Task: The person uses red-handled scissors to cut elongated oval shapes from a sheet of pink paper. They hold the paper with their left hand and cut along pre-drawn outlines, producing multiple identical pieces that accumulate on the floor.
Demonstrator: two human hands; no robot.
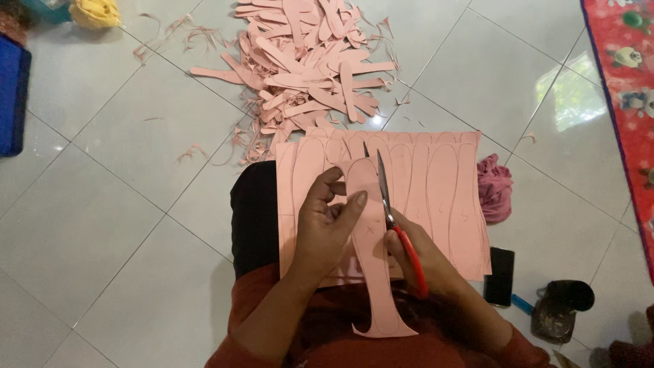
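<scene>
A pink sheet marked with long curved outlines lies across my lap. My left hand pinches a partly cut, sole-shaped strip of that sheet between thumb and fingers. My right hand grips red-handled scissors, whose blades point away from me and lie along the strip's right edge in the cut. The strip's near end hangs over my lap.
A heap of cut pink strips and trimmings lies on the white tiled floor ahead. A crumpled pink cloth, a black phone and a dark pot sit at my right. A red patterned mat runs along the right edge.
</scene>
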